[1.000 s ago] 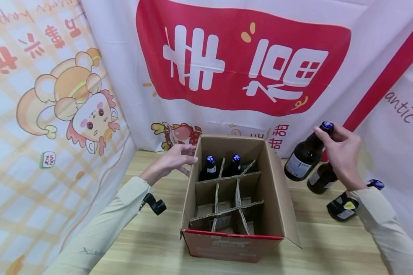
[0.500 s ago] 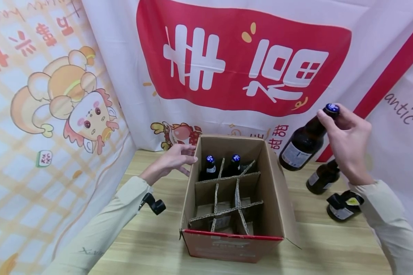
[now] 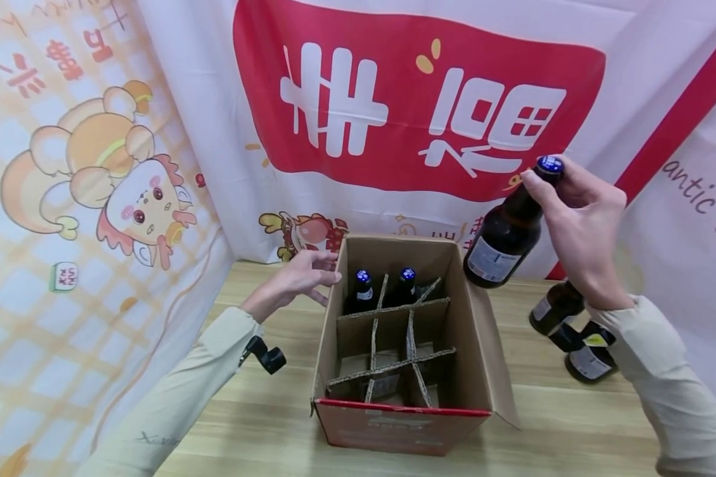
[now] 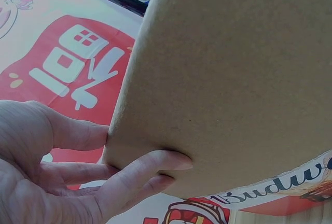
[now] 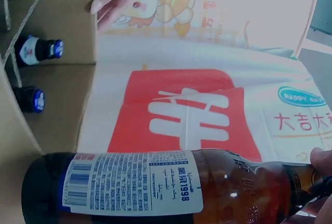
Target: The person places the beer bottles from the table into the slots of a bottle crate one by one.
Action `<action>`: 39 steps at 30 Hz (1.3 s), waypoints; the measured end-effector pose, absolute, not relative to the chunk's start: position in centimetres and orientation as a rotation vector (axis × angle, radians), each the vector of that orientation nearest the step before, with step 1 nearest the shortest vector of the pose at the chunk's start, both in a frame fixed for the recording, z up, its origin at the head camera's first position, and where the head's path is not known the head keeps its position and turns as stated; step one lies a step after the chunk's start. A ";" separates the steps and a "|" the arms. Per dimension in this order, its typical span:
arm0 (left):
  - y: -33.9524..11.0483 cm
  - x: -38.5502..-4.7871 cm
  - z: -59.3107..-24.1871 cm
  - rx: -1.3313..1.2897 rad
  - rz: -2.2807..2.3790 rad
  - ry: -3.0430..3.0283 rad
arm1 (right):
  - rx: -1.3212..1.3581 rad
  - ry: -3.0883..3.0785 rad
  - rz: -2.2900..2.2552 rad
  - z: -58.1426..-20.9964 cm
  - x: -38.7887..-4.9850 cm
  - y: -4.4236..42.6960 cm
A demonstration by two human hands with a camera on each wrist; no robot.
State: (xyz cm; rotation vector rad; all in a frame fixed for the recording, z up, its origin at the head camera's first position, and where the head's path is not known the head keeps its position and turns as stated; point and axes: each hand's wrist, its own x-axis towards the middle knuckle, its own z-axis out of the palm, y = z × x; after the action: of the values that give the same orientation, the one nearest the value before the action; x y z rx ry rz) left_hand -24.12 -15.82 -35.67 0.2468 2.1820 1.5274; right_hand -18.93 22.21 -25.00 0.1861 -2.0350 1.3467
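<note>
Only from the right wrist: legible “1998” (image 5: 183,192) on the held bottle (image 5: 223,193).

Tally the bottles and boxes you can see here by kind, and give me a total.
Cardboard box: 1
Beer bottles: 5 (2 inside the box, 1 held in the right hand, 2 on the table)
Total: 6
</note>
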 end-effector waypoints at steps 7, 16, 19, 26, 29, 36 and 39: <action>-15.9 -24.3 -35.9 0.246 1.550 2.163 | 0.257 -2.027 1.499 -24.8 -19.8 20.7; -16.5 -24.3 -35.9 0.243 1.536 2.173 | 0.353 -2.102 1.541 -25.3 -20.5 17.2; -16.8 -24.4 -36.0 0.236 1.525 2.175 | 0.400 -2.125 1.567 -25.8 -20.8 15.9; -16.8 -24.5 -35.9 0.242 1.521 2.173 | 0.496 -2.236 1.500 -27.1 -21.0 13.6; -17.0 -24.5 -35.8 0.228 1.531 2.167 | 0.574 -2.278 1.497 -27.6 -21.2 12.8; -17.3 -24.4 -35.9 0.209 1.544 2.158 | 0.744 -2.341 1.485 -28.5 -21.0 10.7; -17.0 -24.5 -35.8 0.223 1.541 2.148 | 0.759 -2.374 1.456 -28.7 -20.7 10.3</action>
State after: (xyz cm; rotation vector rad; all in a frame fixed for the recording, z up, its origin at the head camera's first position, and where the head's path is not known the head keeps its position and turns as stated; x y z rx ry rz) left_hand -24.48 -17.03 -35.82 0.2227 2.1484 1.5406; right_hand -20.73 10.30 -28.70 0.7591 -2.3738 1.4557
